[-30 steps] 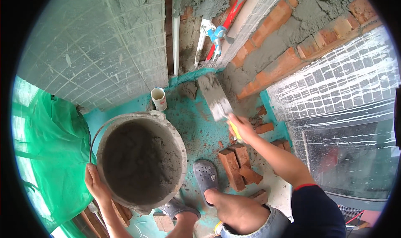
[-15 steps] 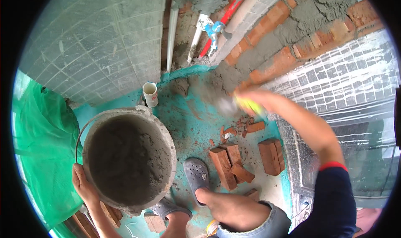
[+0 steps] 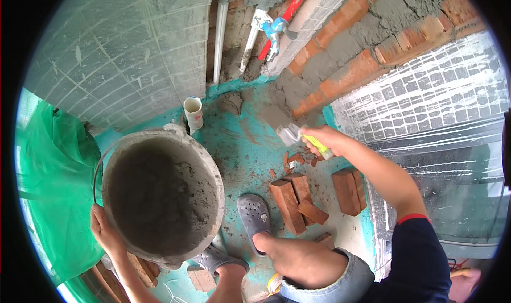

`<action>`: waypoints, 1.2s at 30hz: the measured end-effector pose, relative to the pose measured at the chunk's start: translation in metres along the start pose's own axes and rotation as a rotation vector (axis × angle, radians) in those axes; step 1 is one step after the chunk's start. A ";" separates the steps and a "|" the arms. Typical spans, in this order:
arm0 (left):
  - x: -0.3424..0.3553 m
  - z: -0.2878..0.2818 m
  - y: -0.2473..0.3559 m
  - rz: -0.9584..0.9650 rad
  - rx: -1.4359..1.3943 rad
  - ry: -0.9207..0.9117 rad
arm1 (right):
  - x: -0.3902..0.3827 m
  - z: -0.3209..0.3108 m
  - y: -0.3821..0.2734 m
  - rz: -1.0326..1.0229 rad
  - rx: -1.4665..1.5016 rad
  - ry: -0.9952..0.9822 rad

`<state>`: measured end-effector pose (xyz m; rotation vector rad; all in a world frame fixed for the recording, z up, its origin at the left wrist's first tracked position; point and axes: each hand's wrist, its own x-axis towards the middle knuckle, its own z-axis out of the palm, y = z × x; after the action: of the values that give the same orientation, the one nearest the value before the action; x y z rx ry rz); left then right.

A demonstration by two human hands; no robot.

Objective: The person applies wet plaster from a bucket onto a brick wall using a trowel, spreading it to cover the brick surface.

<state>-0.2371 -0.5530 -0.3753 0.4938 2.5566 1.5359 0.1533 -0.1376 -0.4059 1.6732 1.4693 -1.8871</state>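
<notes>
My left hand (image 3: 106, 233) is closed on the wire handle (image 3: 96, 180) at the left side of a mortar-crusted bucket (image 3: 217, 196). Wet grey mortar (image 3: 151, 196) lies inside the bucket. On the right, my right hand (image 3: 329, 138) grips a trowel by its yellow-green handle (image 3: 317, 145). The trowel's metal blade (image 3: 289, 135) points left, over the floor by the near end of a low brick wall (image 3: 348, 79). Grey mortar (image 3: 367, 39) fills the gap between the wall's brick rows.
Loose bricks (image 3: 287, 207) lie beside my right foot, with another brick pair (image 3: 347, 192) farther right. Brick rubble (image 3: 303, 157) is below the trowel. A white pipe stub (image 3: 193, 114) rises from the turquoise floor. Pipes with a blue valve (image 3: 274, 29) stand beyond. Green netting (image 3: 58, 180) hangs left.
My right hand and the trowel, blurred before, have shifted slightly down and now show sharply. My left hand stays on the bucket's handle. The whole view has moved a little.
</notes>
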 end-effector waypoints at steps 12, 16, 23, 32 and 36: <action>-0.008 -0.007 -0.005 -0.041 -0.012 -0.020 | 0.093 0.065 -0.053 -0.233 0.164 0.212; -0.010 0.008 0.008 -0.045 -0.033 -0.011 | 0.092 0.062 -0.039 -0.321 0.021 0.289; -0.013 0.008 0.011 -0.007 0.029 -0.018 | 0.079 0.062 -0.030 -0.443 -0.264 0.362; -0.014 0.013 0.018 -0.030 -0.019 0.000 | 0.039 0.048 0.019 -0.569 -0.309 0.177; -0.013 0.015 0.023 -0.040 -0.005 0.012 | -0.049 0.004 0.025 -0.375 -0.464 -0.223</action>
<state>-0.2163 -0.5346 -0.3637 0.4315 2.5542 1.5363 0.1846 -0.1735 -0.3782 1.0021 2.0276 -1.6439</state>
